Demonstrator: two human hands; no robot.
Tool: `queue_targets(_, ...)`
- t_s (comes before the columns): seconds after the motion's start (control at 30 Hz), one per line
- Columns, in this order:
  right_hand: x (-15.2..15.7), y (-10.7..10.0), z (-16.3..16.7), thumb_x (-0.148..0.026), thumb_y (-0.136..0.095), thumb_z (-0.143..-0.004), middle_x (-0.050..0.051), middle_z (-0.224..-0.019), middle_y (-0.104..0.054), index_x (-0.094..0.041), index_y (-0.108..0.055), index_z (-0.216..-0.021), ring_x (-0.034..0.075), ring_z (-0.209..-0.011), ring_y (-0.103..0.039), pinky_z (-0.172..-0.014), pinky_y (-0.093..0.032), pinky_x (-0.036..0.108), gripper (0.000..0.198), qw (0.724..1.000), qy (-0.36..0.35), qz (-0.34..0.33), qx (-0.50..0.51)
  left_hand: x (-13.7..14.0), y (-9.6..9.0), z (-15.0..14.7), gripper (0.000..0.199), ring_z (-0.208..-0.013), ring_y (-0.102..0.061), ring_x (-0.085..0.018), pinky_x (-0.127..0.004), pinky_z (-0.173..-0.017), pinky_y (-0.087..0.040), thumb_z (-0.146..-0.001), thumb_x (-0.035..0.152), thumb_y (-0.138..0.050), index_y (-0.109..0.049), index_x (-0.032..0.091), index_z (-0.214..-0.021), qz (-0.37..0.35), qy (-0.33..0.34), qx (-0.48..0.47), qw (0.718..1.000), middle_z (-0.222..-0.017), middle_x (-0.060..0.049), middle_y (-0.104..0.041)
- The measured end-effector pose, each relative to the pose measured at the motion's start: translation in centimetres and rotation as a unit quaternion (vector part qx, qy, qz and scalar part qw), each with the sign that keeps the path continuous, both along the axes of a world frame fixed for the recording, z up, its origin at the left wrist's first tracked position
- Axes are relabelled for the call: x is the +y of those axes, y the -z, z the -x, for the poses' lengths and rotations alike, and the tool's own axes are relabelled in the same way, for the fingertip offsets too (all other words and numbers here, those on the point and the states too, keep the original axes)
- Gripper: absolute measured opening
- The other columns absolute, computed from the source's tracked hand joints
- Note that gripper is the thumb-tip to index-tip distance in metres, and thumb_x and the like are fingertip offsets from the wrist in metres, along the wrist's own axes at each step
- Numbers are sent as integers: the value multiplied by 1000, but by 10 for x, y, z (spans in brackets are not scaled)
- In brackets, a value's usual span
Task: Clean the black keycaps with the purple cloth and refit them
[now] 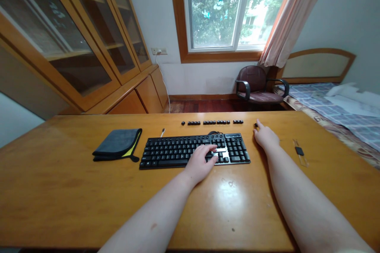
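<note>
A black keyboard (166, 152) lies across the middle of the desk. My left hand (200, 164) rests on its right part with fingers apart, beside a pale bare patch (221, 150) among the keys. Off to the right, my right hand (266, 136) has thumb and index finger around a small black keycap (255, 125) at the desk's surface. Several loose black keycaps (210, 122) form a row behind the keyboard. A keycap puller (299, 151) with a black middle and wire loops lies right of my right forearm.
Left of the keyboard is a folded grey cloth (115, 142) with a yellow underside. A small brush (163, 132) lies behind the keyboard. Beyond the wooden desk (74, 197) stand an armchair (255, 83), a bed (323, 99) and a glass-door cabinet (97, 87).
</note>
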State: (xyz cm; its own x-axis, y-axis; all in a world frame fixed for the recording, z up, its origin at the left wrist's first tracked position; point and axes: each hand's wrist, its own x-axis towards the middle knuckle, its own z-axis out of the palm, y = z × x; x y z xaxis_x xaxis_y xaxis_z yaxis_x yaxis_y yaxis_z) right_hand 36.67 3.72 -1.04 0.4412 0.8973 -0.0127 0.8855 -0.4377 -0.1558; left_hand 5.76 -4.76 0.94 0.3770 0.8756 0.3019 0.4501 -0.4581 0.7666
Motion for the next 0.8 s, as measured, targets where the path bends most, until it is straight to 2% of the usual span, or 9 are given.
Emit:
queue_targets(0.13, 1, 3, -1, -39, -35, -87, 15, -111, -56, -27, -38, -133, 27, -99, -57, -80, -42, 38, 47, 1000, 0, -1, -5, 0, 1, 1, 30, -99, -54, -19, -36, -92, -41, -78, 23, -55, -56, 22, -109, -4, 1, 4, 1000, -101, -3, -64)
queue_targets(0.33, -3, 2, -2, -37, -37, -86, 14, -106, -59, -26, -59, -116, 27, -95, -58, -76, -43, 34, 39, 999, 22, -45, 6, 1, 1, 1, 31, -100, -54, -19, -37, -92, -40, -79, 24, -54, -55, 22, -110, 1, 3, 6, 1000, -102, -3, -64)
queue_targets(0.47, -5, -4, 4, -35, -40, -84, 12, -107, -61, -23, -66, -105, 27, -93, -60, -72, -44, 33, 36, 999, 10, -39, 9, 1, 1, 1, 31, -100, -54, -20, -38, -93, -41, -79, 23, -54, -56, 22, -110, 9, 3, 0, 1000, -102, -3, -64)
queue_targets(0.67, -12, -16, 26, -31, -42, -82, 12, -98, -67, -21, -68, -97, 25, -88, -62, -68, -44, 31, 32, 1000, -25, -8, -7, 0, -1, 1, 31, -101, -54, -20, -38, -93, -41, -79, 23, -54, -56, 22, -110, 7, 3, -7, 1000, -102, -4, -64)
queue_targets(0.73, -20, -24, 38, -29, -42, -82, 10, -100, -66, -21, -68, -98, 24, -88, -62, -68, -44, 30, 31, 998, -42, -47, -14, 0, -1, 1, 31, -101, -54, -20, -39, -94, -40, -79, 23, -54, -57, 22, -109, 9, 0, -14, 1000, -103, -5, -63)
queue_targets(0.8, -32, -36, 55, -29, -40, -84, 9, -105, -65, -21, -64, -104, 22, -91, -61, -72, -44, 30, 32, 988, -78, -130, -20, 1, 0, 1, 31, -101, -54, -20, -39, -94, -41, -79, 22, -55, -57, 22, -109, 12, -7, -28, 1000, -104, -5, -63)
